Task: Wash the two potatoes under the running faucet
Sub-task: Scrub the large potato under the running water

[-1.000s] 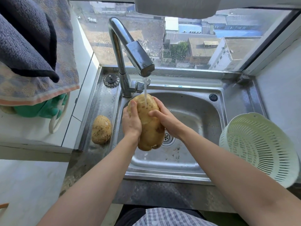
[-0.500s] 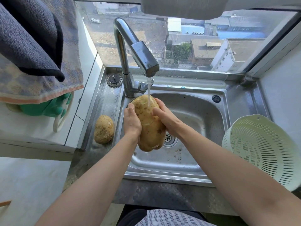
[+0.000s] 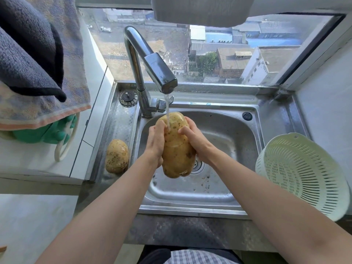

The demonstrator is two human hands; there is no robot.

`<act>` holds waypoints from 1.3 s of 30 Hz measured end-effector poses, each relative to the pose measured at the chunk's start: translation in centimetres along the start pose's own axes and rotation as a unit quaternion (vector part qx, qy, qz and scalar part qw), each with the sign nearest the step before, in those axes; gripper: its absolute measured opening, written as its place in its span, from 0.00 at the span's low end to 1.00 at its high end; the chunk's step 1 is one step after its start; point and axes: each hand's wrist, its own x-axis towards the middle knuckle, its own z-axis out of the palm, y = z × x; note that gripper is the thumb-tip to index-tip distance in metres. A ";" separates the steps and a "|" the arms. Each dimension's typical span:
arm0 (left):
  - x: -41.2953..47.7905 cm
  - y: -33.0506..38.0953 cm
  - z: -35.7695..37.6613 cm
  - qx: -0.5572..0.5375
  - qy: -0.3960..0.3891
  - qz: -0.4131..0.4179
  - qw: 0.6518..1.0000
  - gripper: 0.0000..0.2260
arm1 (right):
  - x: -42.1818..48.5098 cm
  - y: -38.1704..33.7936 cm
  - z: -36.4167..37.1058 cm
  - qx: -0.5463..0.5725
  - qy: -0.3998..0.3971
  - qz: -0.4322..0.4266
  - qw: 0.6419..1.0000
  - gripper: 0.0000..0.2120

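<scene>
A large wet potato stands on end over the steel sink, and the stream from the chrome faucet hits its top. My left hand grips its left side, and my right hand curls round its right side with the thumb on the front. A second, smaller potato with dark specks lies on the steel ledge left of the basin, apart from both hands.
A pale green plastic colander sits tilted on the sink's right edge. Towels hang at the upper left above green rubber gloves. A drain strainer lies in the basin floor. A window sits behind the faucet.
Both hands stay on the large potato under the stream; the right fingers have shifted slightly on its surface. The view has drifted a little; the small potato has not moved.
</scene>
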 end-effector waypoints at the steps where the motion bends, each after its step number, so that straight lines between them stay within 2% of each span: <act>1: 0.0 -0.1 0.0 -0.003 0.004 -0.005 1.000 0.31 | 0.0 0.0 0.0 -0.005 0.000 0.001 1.000 0.37; 9: 0.6 -0.5 -0.6 -0.019 0.006 -0.039 0.999 0.37 | 0.0 0.1 0.3 -0.017 -0.012 0.002 1.000 0.36; 13: 0.2 -0.1 -0.6 -0.008 -0.007 -0.035 0.999 0.36 | -0.3 0.4 0.1 -0.024 -0.020 -0.011 0.999 0.38; 20: -0.8 -0.2 0.0 0.037 -0.052 0.003 0.998 0.35 | -0.2 1.4 -0.2 0.045 0.068 -0.006 0.997 0.36; 25: -0.9 -0.3 0.0 0.073 -0.067 0.019 0.995 0.24 | -0.5 1.1 -0.7 0.084 0.088 0.005 0.993 0.34; 29: -1.2 0.3 0.4 0.063 -0.053 0.020 0.996 0.13 | -0.4 1.1 -0.6 0.062 0.096 -0.009 0.993 0.34; 34: -1.3 0.0 -0.4 0.057 -0.057 0.011 0.997 0.12 | 0.1 1.1 -0.3 0.038 0.092 -0.010 0.995 0.38; 37: -1.3 0.0 -0.9 0.066 -0.066 0.020 0.995 0.11 | 0.5 1.0 0.2 0.033 0.095 0.002 0.995 0.45; 39: -1.4 0.1 -1.2 0.068 -0.075 0.026 0.995 0.15 | 0.7 0.9 0.4 0.025 0.094 0.004 0.995 0.46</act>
